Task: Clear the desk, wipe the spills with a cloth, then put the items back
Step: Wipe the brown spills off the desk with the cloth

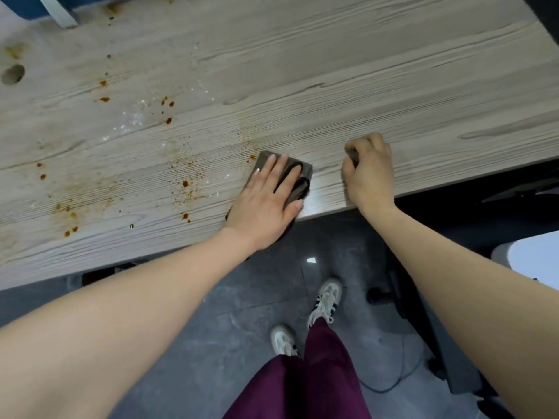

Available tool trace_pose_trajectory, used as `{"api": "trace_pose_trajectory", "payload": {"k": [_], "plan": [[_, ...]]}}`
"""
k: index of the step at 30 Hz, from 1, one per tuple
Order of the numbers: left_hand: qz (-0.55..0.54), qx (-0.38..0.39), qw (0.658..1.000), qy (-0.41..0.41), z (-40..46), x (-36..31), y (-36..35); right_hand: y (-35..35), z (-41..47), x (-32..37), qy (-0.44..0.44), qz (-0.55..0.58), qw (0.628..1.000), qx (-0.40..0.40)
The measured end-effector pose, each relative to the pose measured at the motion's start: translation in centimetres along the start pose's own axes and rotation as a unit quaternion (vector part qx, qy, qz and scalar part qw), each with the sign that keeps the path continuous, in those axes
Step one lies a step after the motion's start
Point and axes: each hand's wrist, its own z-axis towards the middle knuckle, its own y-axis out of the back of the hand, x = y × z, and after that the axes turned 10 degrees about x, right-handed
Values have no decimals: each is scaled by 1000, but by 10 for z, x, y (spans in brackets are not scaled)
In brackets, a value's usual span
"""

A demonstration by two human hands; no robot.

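Observation:
A folded grey-brown cloth (pixel 298 176) lies on the wooden desk (pixel 332 71) near its front edge. My left hand (pixel 266 201) presses flat on the cloth with straight fingers. Orange-brown spills (pixel 184 184) and white smears (pixel 136 119) spot the desk to the left of the cloth. My right hand (pixel 370 170) rests on the desk to the right of the cloth, fingers curled under; a small dark shape shows at its fingers, and I cannot tell what it is.
A metal bracket (pixel 60 12) stands at the desk's far left, with a cable hole (pixel 12 74) below it. Under the desk are the grey floor, my shoes (pixel 325 297), a chair base (pixel 417 328) with a cable, and a white seat (pixel 532 258) at the right.

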Motion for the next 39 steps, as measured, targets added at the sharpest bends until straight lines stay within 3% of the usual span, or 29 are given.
{"api": "trace_pose_trajectory", "payload": {"k": [5, 9, 13, 19, 23, 25, 26, 28, 30, 36, 39], "plan": [[-11, -3, 1000, -25, 27, -22, 4, 2, 1, 1, 9, -4, 1000, 8], [19, 2, 998, -68, -12, 12, -7, 2, 2, 3, 6, 0, 1000, 14], [2, 24, 998, -52, -23, 33, -9, 3, -2, 8, -8, 8, 1000, 29], [-210, -90, 973, -31, -22, 14, -4, 10, -19, 30, 3, 13, 986, 168], [-332, -140, 931, 56, -29, 7, 17, 4, -30, 61, -40, 42, 963, 263], [-389, -136, 904, 114, -33, 6, 26, 0, -35, 74, -95, 124, 946, 283], [-415, -132, 890, 136, -37, 8, 28, -2, -40, 83, -126, 199, 927, 293], [-473, -106, 863, 140, -46, 11, 30, -2, -47, 98, -198, 380, 850, 306], [-549, -73, 824, 119, -59, 12, 34, 0, -54, 113, -243, 472, 789, 308], [-709, -139, 664, 192, -78, 33, 65, 20, -59, 135, -274, 480, 782, 289], [-720, -137, 628, 261, -81, 52, 76, 38, -56, 143, -272, 481, 783, 285]]}}
